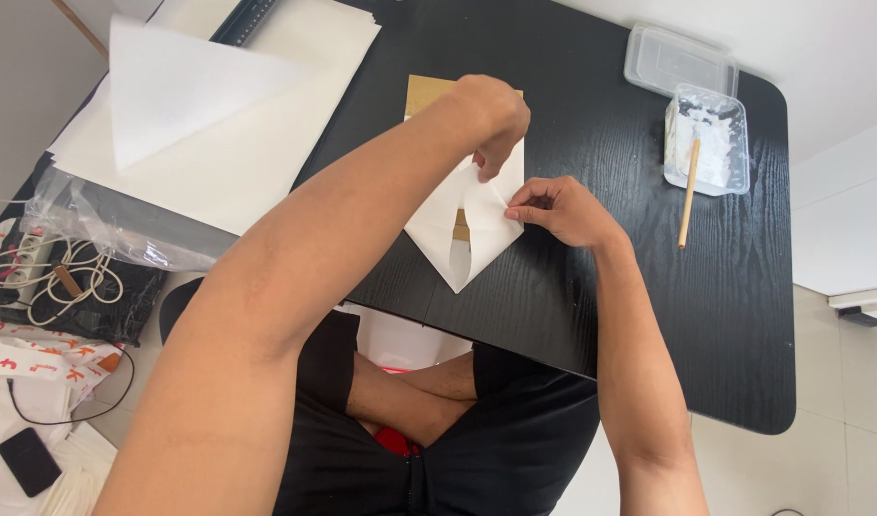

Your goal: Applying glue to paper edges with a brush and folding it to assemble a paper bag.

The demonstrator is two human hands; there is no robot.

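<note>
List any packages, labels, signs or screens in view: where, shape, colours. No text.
Clear plastic tub: table's far right, rectangular, white paste inside, wooden stick leaning on it.
Clear lid: behind the tub, rectangular, lying flat.
Clear plastic wrap: table's left edge, under the white paper stack, crinkled.
Printed bag: floor at left, white with orange marks.
Phone: floor, bottom left, black, screen dark.
No signs visible.

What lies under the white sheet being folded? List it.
Under the folded white sheet lies a brown card on the black table; its top edge and a sliver in the gap show. The rest is covered by paper, the left hand and right hand.
</note>
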